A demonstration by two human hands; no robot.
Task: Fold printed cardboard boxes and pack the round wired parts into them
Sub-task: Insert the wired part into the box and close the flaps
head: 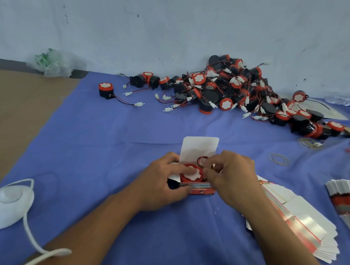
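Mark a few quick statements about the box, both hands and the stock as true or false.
1. The box stands open, lid flap up. True.
2. A round part sits inside the box. True.
3. The left hand lies idle beside the box. False: it holds the box, thumb on the round part.
4. The right hand pinches the coiled wire over the box. True.
5. The pile of parts lies at the near left. False: it lies at the far side against the wall, right of centre.
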